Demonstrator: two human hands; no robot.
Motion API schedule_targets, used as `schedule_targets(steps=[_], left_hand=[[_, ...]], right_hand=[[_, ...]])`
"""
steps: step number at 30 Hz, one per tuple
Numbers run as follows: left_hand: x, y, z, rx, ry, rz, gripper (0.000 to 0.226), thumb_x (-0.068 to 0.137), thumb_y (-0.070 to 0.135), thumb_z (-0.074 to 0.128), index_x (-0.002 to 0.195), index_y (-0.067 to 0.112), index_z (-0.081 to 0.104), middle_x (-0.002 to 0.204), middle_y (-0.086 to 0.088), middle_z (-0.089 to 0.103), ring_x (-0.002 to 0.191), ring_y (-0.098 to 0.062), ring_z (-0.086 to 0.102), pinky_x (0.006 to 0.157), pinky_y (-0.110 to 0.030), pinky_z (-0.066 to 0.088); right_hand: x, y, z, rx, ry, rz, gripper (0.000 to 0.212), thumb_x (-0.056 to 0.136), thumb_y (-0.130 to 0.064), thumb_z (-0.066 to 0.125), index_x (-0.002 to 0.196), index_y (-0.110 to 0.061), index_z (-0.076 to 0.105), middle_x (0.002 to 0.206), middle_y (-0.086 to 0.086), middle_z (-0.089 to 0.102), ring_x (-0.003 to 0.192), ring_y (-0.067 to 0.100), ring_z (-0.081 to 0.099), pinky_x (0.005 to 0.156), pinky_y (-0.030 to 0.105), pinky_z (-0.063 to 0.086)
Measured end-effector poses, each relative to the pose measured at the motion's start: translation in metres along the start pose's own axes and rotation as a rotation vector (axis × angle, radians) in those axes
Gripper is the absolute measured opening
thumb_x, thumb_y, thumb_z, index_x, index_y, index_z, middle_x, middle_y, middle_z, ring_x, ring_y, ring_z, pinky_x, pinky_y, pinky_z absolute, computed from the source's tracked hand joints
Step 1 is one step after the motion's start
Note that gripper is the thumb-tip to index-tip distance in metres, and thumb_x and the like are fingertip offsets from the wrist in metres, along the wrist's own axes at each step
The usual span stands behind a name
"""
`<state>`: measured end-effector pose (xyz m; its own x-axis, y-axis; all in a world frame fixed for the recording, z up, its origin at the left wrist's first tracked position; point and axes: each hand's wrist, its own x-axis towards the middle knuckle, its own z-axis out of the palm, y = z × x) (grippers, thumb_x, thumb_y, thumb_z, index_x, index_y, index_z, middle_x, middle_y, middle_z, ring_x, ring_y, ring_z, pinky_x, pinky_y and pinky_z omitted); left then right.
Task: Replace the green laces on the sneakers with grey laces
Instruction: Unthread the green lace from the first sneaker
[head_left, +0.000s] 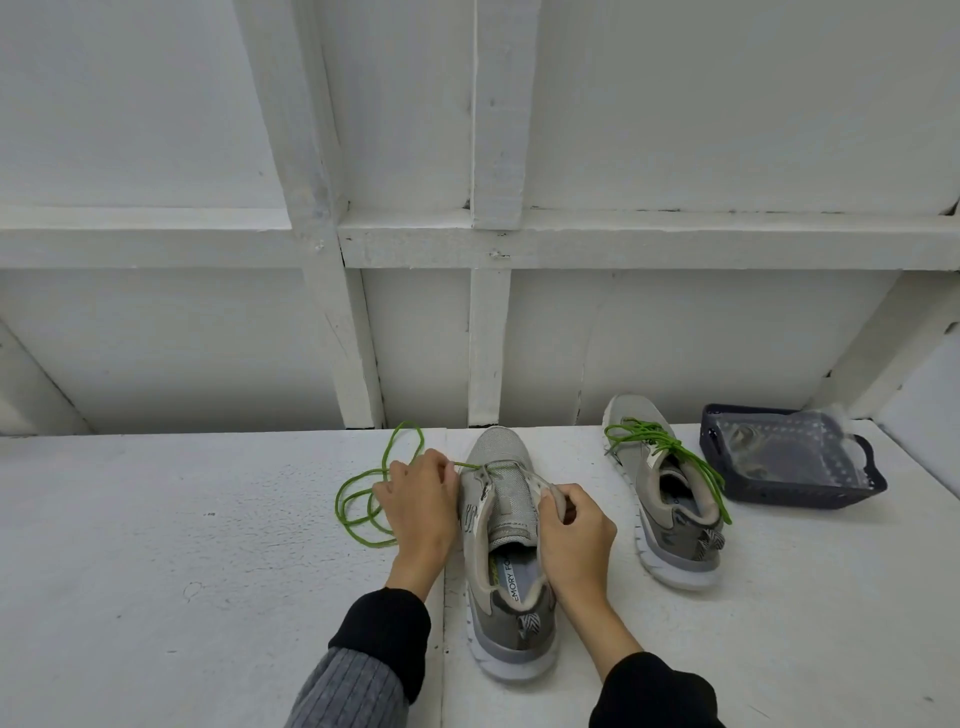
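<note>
**Near sneaker almost unlaced; both hands engaged**

Left hand (415, 506): fingers curled, gripping the green lace (363, 499) just beside the left side of the near sneaker (506, 551). A short taut run of lace passes from this hand across to the lowest eyelets near the toe. The remainder of the lace lies in loose loops on the white table (182, 545), left of and beyond the hand.

Right hand (574, 532): fingers and thumb pinch the right eyelet flap of the same sneaker, holding it outward. The grip is closed on the flap; nothing else is held.

Near sneaker: grey, sole down on the table, between the two hands. Its long axis runs near to far, toe pointing at the far wall, heel toward the person. The tongue is exposed and most eyelets carry no lace.

Second sneaker (670, 499): to the right and slightly farther, well apart from the first. It lies tilted onto its side, toe far, heel near, long axis also near to far but angled a little. Its green lace (670, 449) is still threaded, with loose ends trailing over the collar.

Dark blue basket (789, 491): far right, just beside the second sneaker, holding a clear plastic bag; its contents cannot be made out.
</note>
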<state>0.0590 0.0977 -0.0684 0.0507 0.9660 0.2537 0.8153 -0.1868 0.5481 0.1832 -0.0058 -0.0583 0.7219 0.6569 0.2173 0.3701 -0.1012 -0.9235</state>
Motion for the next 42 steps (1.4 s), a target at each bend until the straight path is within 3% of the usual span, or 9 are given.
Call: schedule_targets(steps=[5,9,12,17,25,30,34,38,42], left_hand=[[0.002,-0.018,-0.001,-0.127,0.075,-0.126,0.015,0.101,0.026,0.043,0.092,0.024,0.054,0.079,0.007,0.061,0.087,-0.016,0.051,0.087,-0.038,0.029],[0.008,-0.029,-0.014,-0.479,0.110,-0.175,0.012,0.104,0.017,0.039,0.097,0.012,0.048,0.078,-0.001,0.061,0.070,-0.020,0.057,0.061,-0.029,0.044],[0.009,-0.036,-0.015,-0.611,-0.034,-0.158,0.013,0.104,0.016,0.040,0.097,0.010,0.049,0.083,-0.003,0.061,0.071,-0.018,0.056,0.060,-0.023,0.044],[-0.003,-0.032,0.000,-0.506,-0.351,-0.059,0.013,0.100,0.016,0.050,0.094,0.009,0.059,0.087,-0.001,0.065,0.070,-0.007,0.053,0.057,-0.012,0.039],[-0.010,-0.030,0.005,-0.222,-0.504,0.164,0.009,0.088,0.021,0.070,0.080,0.016,0.072,0.081,0.009,0.060,0.073,-0.002,0.056,0.063,-0.015,0.042],[-0.017,-0.040,0.000,-0.171,-0.515,0.302,0.022,0.082,0.036,0.076,0.094,0.018,0.073,0.091,0.012,0.057,0.082,-0.004,0.052,0.067,-0.011,0.037],[-0.018,-0.045,-0.006,-0.223,-0.542,0.313,0.018,0.089,0.037,0.067,0.089,0.020,0.072,0.091,0.012,0.056,0.081,-0.002,0.053,0.068,-0.011,0.039],[-0.012,-0.053,-0.013,-0.175,-0.666,0.370,0.035,0.080,0.041,0.076,0.107,0.020,0.073,0.109,0.020,0.053,0.097,0.005,0.051,0.080,-0.005,0.039],[-0.010,-0.055,-0.015,-0.116,-0.613,0.416,0.013,0.089,0.027,0.069,0.096,0.017,0.074,0.107,0.011,0.060,0.093,-0.001,0.055,0.081,-0.013,0.046]], right_hand=[[0.002,-0.001,-0.004,-0.036,0.001,-0.025,0.044,0.089,-0.008,0.059,0.054,-0.027,0.040,0.049,-0.010,0.038,0.048,0.005,0.037,0.048,0.015,0.030],[0.012,0.001,-0.011,-0.083,-0.004,-0.034,0.040,0.090,-0.008,0.058,0.054,-0.016,0.040,0.050,-0.007,0.035,0.048,0.008,0.031,0.048,0.019,0.027],[0.032,0.004,-0.019,-0.131,0.024,-0.040,0.036,0.091,-0.010,0.056,0.057,-0.013,0.043,0.051,-0.001,0.042,0.051,0.015,0.037,0.050,0.027,0.032],[0.056,0.007,-0.032,-0.195,-0.061,-0.038,0.022,0.094,-0.016,0.057,0.079,-0.003,0.064,0.070,0.009,0.063,0.069,0.026,0.058,0.059,0.031,0.041],[0.053,-0.003,-0.032,-0.231,-0.122,-0.103,0.027,0.092,-0.021,0.061,0.115,-0.007,0.065,0.105,0.002,0.062,0.097,0.013,0.054,0.088,0.027,0.042],[0.049,-0.020,-0.024,-0.203,-0.167,-0.187,0.025,0.092,-0.013,0.059,0.116,-0.010,0.065,0.115,0.001,0.062,0.109,0.016,0.055,0.100,0.031,0.043],[0.044,-0.028,-0.018,-0.218,-0.251,-0.230,0.021,0.093,-0.011,0.056,0.110,-0.013,0.069,0.113,-0.002,0.064,0.108,0.013,0.055,0.098,0.028,0.044],[0.039,-0.030,-0.018,-0.261,-0.274,-0.257,0.021,0.094,-0.010,0.055,0.109,-0.013,0.069,0.111,-0.002,0.064,0.103,0.011,0.055,0.091,0.018,0.038],[0.037,-0.030,-0.018,-0.271,-0.306,-0.254,0.021,0.093,-0.010,0.055,0.108,-0.012,0.069,0.110,-0.002,0.064,0.101,0.010,0.055,0.088,0.017,0.037]])
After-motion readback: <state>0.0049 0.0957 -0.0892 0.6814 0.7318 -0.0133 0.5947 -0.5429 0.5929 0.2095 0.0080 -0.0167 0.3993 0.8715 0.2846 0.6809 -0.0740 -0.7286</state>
